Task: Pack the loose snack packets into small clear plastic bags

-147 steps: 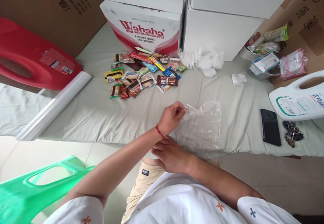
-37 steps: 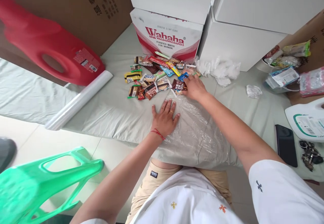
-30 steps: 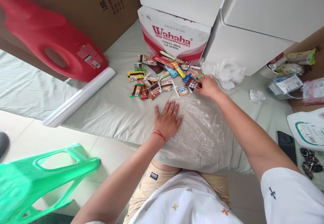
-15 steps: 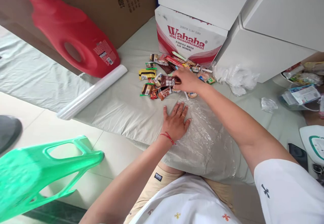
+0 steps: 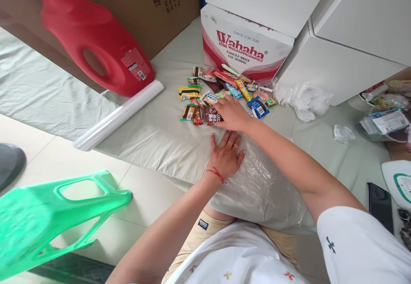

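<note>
My left hand (image 5: pixel 226 154) lies flat, fingers spread, on the near left edge of a clear plastic sheet (image 5: pixel 263 181) spread over the pale cloth. My right hand (image 5: pixel 231 113) reaches across it into a pile of wrapped snacks (image 5: pixel 221 91). Its fingers are closed on several small packets, among them a dark brown wrapper (image 5: pixel 211 115), at the pile's near edge. A blue packet (image 5: pixel 258 107) lies just right of that hand.
A red jug (image 5: pixel 96 48) and a roll of clear film (image 5: pixel 118 115) lie to the left. A Wahaha carton (image 5: pixel 245 48) and white boxes stand behind the pile. Crumpled plastic (image 5: pixel 303 102), a phone (image 5: pixel 380 200) and a white jug sit right. A green stool (image 5: pixel 48 215) stands near left.
My right hand carried a brown packet from the pile's right side to its left near edge and now gathers packets there. My left hand stayed flat on the plastic sheet.
</note>
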`<state>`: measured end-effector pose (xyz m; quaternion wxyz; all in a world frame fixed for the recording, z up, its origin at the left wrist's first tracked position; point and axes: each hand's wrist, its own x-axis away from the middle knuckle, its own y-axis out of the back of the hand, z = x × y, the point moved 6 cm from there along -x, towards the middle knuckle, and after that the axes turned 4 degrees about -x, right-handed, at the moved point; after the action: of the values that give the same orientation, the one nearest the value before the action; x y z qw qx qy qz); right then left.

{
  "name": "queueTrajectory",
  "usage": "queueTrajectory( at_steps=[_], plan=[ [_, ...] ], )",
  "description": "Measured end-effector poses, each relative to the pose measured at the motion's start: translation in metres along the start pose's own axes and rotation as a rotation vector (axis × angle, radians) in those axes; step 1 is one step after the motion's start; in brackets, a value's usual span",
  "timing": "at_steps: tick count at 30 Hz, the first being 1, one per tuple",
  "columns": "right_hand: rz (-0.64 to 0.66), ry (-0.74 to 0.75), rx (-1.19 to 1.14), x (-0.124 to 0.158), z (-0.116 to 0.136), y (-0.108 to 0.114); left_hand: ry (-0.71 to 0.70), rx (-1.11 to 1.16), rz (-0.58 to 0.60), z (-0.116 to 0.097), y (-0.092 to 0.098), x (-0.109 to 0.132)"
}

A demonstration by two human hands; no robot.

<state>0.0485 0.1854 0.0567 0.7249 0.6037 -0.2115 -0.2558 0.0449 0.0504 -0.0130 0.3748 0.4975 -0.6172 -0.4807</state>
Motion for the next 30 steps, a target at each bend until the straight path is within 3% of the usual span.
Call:
queueTrajectory(
  at_steps=[3, 5, 8, 12, 15, 19, 30],
  plan=[
    [-0.152, -0.150, -0.215, 0.037, -0.024, 0.030, -0.005, 0.001, -0.004, -0.001, 0.001, 0.001],
    [-0.162, -0.225, -0.429, 0.072, -0.038, 0.044, -0.007, 0.004, -0.007, -0.001, 0.002, 0.002],
    [0.004, -0.291, -0.684, 0.128, -0.044, 0.046, -0.006, 0.009, -0.021, -0.001, 0.003, 0.003],
    [0.237, -0.263, -0.472, 0.181, -0.023, 0.025, -0.011, 0.014, -0.030, -0.001, 0.004, 0.003],
    [0.262, -0.266, -0.245, 0.195, -0.006, 0.004, -0.009, 0.009, -0.033, -0.001, 0.004, 0.002],
    [0.208, -0.282, -0.147, 0.199, 0.008, -0.013, 0.005, -0.008, -0.034, -0.002, 0.005, 0.001],
    [0.037, -0.266, -0.293, 0.224, 0.001, -0.008, 0.011, -0.061, -0.022, -0.003, 0.005, -0.001]
  ],
)
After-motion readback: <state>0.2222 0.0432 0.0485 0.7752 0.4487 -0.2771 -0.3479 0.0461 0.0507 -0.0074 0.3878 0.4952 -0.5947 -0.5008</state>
